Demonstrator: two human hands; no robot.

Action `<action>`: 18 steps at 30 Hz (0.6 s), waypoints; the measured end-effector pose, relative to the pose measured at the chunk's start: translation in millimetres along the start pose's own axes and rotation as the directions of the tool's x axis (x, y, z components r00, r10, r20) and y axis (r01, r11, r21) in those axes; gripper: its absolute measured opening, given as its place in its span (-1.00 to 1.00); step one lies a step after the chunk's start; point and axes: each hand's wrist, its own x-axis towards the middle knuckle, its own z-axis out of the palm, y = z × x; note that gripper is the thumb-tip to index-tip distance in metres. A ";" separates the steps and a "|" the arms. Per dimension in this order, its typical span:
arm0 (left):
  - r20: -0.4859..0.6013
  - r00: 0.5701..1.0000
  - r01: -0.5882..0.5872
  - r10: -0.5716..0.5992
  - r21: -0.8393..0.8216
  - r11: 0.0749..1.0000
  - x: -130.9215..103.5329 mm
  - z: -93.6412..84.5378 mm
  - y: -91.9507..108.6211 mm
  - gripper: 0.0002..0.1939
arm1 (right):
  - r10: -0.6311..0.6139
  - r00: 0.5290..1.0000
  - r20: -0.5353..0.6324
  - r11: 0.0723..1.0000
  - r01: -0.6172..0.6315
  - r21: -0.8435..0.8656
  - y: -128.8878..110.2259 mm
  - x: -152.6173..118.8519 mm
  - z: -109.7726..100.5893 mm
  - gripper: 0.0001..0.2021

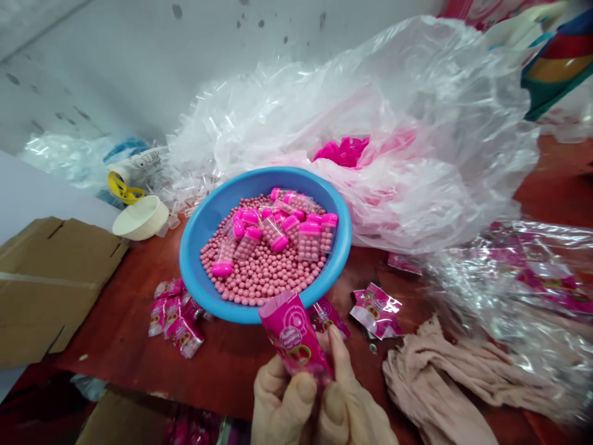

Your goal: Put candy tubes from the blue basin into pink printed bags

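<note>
Both my hands hold one pink printed packet [294, 337] at the front edge of the table. My left hand [282, 402] pinches its lower left side with the thumb in front. My right hand [349, 395] grips the lower right side, its index finger stretched up along the edge. Just beyond the packet stands a blue basin [194, 281] of small pink balls [259, 278]. Several clear bottles with pink caps [273, 232] lie on the balls, with pink balls inside. Another pink packet [331, 316] lies partly hidden behind my right fingers.
Several pink packets [173, 315] lie left of the basin, and flat ones [377, 309] to its right. A beige cloth [440, 371] and clear wrappers [491, 296] are at the right. Big plastic bags [417, 185] stand behind. Cardboard [50, 284], a white bowl [141, 219] and yellow-handled scissors [123, 188] are left.
</note>
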 end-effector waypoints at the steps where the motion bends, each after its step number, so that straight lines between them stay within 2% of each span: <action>1: -0.015 1.000 0.013 -0.013 0.002 1.000 0.6 0.0 -0.7 -0.80 | -0.026 1.000 0.007 1.000 0.026 0.007 2.0 2.9 -0.6 -0.52; 3: -0.043 0.998 0.036 -0.036 0.011 0.999 2.6 -0.8 -1.8 -0.77 | -0.072 0.997 0.028 0.997 0.071 0.044 6.1 7.8 -1.6 -0.53; 5: -0.073 0.996 0.044 -0.043 0.003 0.999 5.4 -3.5 -2.7 -0.74 | -0.111 0.993 0.049 0.983 0.103 0.150 9.9 10.9 -1.4 -0.53; 8: -0.122 0.993 -0.004 0.002 -0.014 1.000 8.9 -9.8 -5.6 -0.72 | -0.144 0.989 0.036 0.943 0.127 0.308 13.8 11.2 0.5 -0.55; 10: -0.147 0.988 -0.050 0.048 -0.011 0.999 9.7 -13.0 -9.0 -0.72 | -0.130 0.991 0.013 0.937 0.119 0.327 14.4 8.8 1.5 -0.58; 14: -0.118 0.979 -0.169 0.169 0.007 0.986 8.6 -13.1 -9.9 -0.72 | 0.016 0.999 0.028 0.957 -0.024 0.290 10.3 4.5 -1.5 -0.69; 16: -0.053 0.970 -0.234 0.237 0.052 0.971 8.3 -12.1 -3.5 -0.70 | 0.103 0.989 0.103 0.942 -0.130 0.309 6.4 5.3 -5.1 -0.79; 18: -0.018 0.963 -0.264 0.268 0.115 0.958 8.8 -12.0 6.0 -0.70 | 0.181 0.952 0.247 0.899 -0.262 0.351 2.8 7.5 -8.5 -0.76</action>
